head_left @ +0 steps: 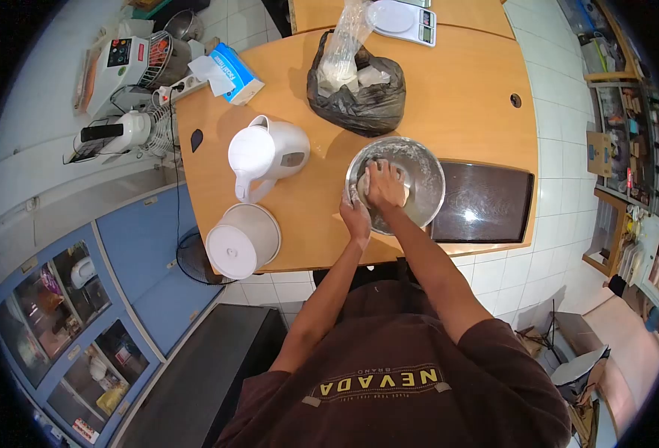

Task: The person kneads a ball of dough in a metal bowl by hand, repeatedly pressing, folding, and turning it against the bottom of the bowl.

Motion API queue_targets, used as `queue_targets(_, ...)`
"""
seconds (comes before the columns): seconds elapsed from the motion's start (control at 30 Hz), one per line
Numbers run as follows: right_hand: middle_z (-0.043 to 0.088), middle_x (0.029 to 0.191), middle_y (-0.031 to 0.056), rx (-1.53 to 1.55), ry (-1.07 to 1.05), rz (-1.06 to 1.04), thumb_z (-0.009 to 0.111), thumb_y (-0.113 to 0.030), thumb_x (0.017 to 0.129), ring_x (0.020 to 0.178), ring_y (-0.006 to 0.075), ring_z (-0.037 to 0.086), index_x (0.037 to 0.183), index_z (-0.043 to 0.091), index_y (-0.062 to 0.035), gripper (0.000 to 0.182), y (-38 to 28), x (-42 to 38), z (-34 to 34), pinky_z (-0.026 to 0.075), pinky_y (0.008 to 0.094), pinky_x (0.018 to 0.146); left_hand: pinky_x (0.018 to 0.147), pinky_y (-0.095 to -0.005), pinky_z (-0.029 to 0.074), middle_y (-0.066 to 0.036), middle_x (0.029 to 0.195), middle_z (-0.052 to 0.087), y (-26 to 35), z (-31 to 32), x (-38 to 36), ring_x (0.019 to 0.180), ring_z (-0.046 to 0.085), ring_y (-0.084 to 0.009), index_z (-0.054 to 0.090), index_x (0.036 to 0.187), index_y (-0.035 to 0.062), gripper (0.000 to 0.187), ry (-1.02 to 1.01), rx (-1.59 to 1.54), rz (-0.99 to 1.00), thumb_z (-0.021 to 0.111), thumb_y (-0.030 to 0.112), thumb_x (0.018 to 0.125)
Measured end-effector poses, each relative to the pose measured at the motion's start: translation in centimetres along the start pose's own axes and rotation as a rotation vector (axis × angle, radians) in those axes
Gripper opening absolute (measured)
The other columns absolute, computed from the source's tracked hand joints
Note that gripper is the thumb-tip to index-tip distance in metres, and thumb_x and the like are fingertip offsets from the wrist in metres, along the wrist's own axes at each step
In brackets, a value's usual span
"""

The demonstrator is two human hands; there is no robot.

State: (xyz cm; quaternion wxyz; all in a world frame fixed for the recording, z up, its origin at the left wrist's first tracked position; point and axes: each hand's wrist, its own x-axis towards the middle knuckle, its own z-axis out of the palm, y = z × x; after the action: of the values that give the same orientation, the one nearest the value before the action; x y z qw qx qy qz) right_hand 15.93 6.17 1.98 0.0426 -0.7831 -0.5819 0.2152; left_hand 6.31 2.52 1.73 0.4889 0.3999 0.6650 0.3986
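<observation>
A steel mixing bowl stands near the table's front edge, its inner wall smeared with white flour. Inside it lies a pale lump of dough, mostly covered by my right hand. The fingers of that hand are bent and press into the dough. My left hand grips the bowl's near left rim, with fingers along the outside and wall. How much dough lies under the palm is hidden.
Right of the bowl lies a dark tray. A white pitcher and a white lidded container stand left. Behind are a black plastic bag with clear bags of white powder, a kitchen scale and a tissue box.
</observation>
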Motion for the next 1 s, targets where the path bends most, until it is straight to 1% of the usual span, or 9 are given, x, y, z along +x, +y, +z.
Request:
queue_targets(0.23, 0.056, 0.131, 0.0178, 0.256, -0.013, 0.019, 0.054, -0.019, 0.096, 0.127, 0.0428, 0.049, 0.127, 0.052, -0.0102, 0.032, 1.5, 2.1, -0.8, 0.037, 0.0594, 0.106, 0.115, -0.0384, 0.033, -0.025, 0.138, 0.056, -1.5, -0.2, 1.1, 0.131, 0.052, -0.0339, 0.046, 0.141, -0.0121, 0.048, 0.012, 0.053, 0.003, 0.046, -0.007, 0.093)
queue_targets(0.37, 0.066, 0.11, 0.0184, 0.86, -0.139, -0.212, 0.061, -0.012, 0.093, 0.107, 0.0356, 0.065, 0.12, 0.06, -0.0057, 0.028, 6.4, 2.6, 0.5, 0.049, 0.0422, 0.094, 0.114, -0.0389, 0.033, -0.026, 0.14, 0.054, -3.3, -2.4, 0.5, 0.131, 0.052, -0.0334, 0.046, 0.142, -0.0116, 0.047, 0.028, 0.024, 0.009, 0.047, -0.005, 0.095)
queue_targets(0.4, 0.067, 0.097, 0.0149, 0.786, -0.005, -0.228, 0.064, -0.007, 0.091, 0.089, 0.0312, 0.067, 0.115, 0.063, -0.0035, 0.024, 6.3, 1.5, -1.5, 0.052, 0.0384, 0.086, 0.113, -0.0399, 0.034, -0.026, 0.138, 0.056, -2.0, -2.9, 0.0, 0.131, 0.052, -0.0329, 0.047, 0.141, -0.0113, 0.044, 0.056, 0.027, 0.024, 0.048, -0.002, 0.097)
queue_targets(0.5, 0.065, 0.102, 0.0207, 0.756, 0.133, -0.08, 0.069, -0.01, 0.085, 0.105, 0.0394, 0.064, 0.122, 0.059, -0.0033, 0.039, 5.1, -2.6, -9.0, 0.048, 0.0459, 0.094, 0.114, -0.0416, 0.034, -0.027, 0.14, 0.053, 0.7, -5.3, -0.9, 0.129, 0.053, -0.0353, 0.047, 0.141, -0.0107, 0.046, 0.075, 0.071, -0.161, 0.052, 0.001, 0.096)
queue_targets(0.6, 0.062, 0.106, 0.0198, 0.516, 0.39, -0.096, 0.074, -0.013, 0.084, 0.11, 0.0415, 0.059, 0.12, 0.058, -0.0023, 0.041, 6.6, -5.6, -8.1, 0.049, 0.0477, 0.094, 0.111, -0.0432, 0.04, -0.028, 0.143, 0.048, 0.8, -8.0, -1.2, 0.126, 0.054, -0.0388, 0.048, 0.14, -0.0093, 0.05, 0.123, 0.588, 0.324, 0.059, 0.005, 0.094)
queue_targets(0.7, 0.063, 0.104, 0.0235, 0.479, 0.379, -0.01, 0.073, -0.013, 0.084, 0.11, 0.0451, 0.06, 0.12, 0.056, 0.0, 0.042, 7.4, -8.2, -6.0, 0.05, 0.0507, 0.092, 0.11, -0.0474, 0.041, -0.023, 0.147, 0.045, 5.7, -8.9, -0.8, 0.128, 0.052, -0.0401, 0.051, 0.14, -0.0027, 0.053, 0.013, 0.771, 0.65, 0.064, 0.007, 0.09)
queue_targets(0.8, 0.067, 0.1, 0.0288, 0.549, 0.098, 0.111, 0.07, -0.01, 0.084, 0.103, 0.0491, 0.064, 0.122, 0.054, 0.0025, 0.043, 8.9, -9.0, -2.3, 0.052, 0.054, 0.086, 0.111, -0.0533, 0.041, -0.017, 0.149, 0.047, 4.7, -8.4, 2.1, 0.133, 0.05, -0.0377, 0.053, 0.141, 0.0054, 0.054, -0.574, 0.704, 0.539, 0.067, 0.009, 0.088)
queue_targets(0.83, 0.068, 0.099, 0.0305, 0.577, -0.029, 0.162, 0.069, -0.009, 0.084, 0.101, 0.0504, 0.065, 0.122, 0.053, 0.0033, 0.044, 9.1, -9.1, -2.3, 0.053, 0.055, 0.084, 0.111, -0.0537, 0.04, -0.015, 0.148, 0.048, 3.6, -7.8, 2.8, 0.134, 0.05, -0.0364, 0.054, 0.14, 0.0074, 0.056, -0.625, 0.744, 0.57, 0.069, 0.011, 0.087)
queue_targets(1.0, 0.066, 0.097, 0.0373, 0.508, 0.058, 0.174, 0.068, -0.004, 0.08, 0.097, 0.0515, 0.066, 0.128, 0.048, 0.0063, 0.053, 8.2, -9.3, -1.8, 0.054, 0.0553, 0.086, 0.11, -0.0526, 0.043, -0.009, 0.147, 0.05, 2.3, -2.9, 5.0, 0.136, 0.05, -0.0336, 0.057, 0.139, 0.0141, 0.068, -0.961, 1.197, 0.708, 0.082, 0.02, 0.075)
